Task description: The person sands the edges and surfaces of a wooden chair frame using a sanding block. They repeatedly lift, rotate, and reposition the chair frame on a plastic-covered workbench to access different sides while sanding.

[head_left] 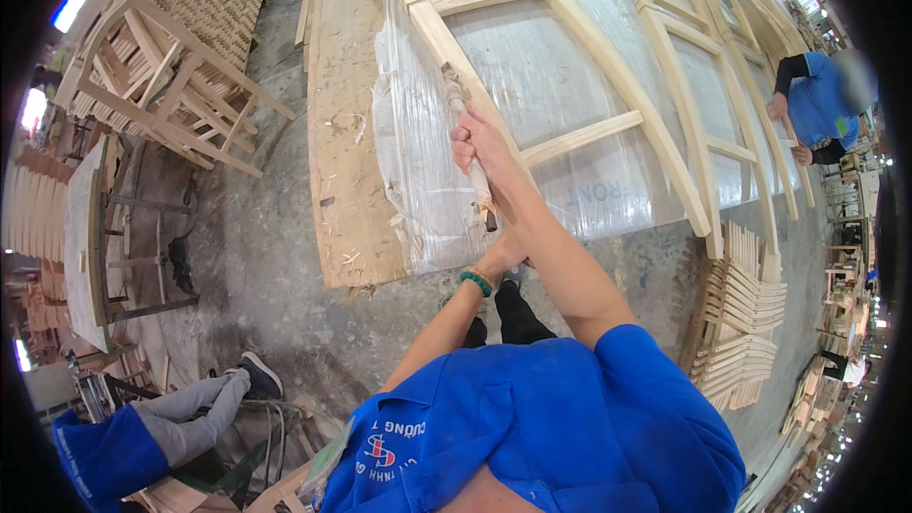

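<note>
Gripping a long, pale-wrapped tool (481, 186), our right hand (483, 141) is closed around its middle, with the dark lower end pointing back toward us and the upper end up against the near rail of a wooden frame (584, 138). That frame lies before us on a sheet of clear plastic wrap (570, 62), beside torn brown cardboard (344, 133) scattered with shavings. Our left hand (505, 249), below a green bead bracelet (476, 282), sits behind our right forearm (560, 256); the forearm stands in the way, so we cannot tell what its fingers do.

To our right, more frames (731, 148) lie alongside, and a co-worker in blue (819, 100) has both hands at the farthest of them. Nearer us on that side, a stack of curved wooden pieces (736, 332) rises from the floor. On our left we have piled chair frames (176, 85), a metal-legged table (87, 247), and another person's grey-trousered legs (190, 408) near the lower corner.
</note>
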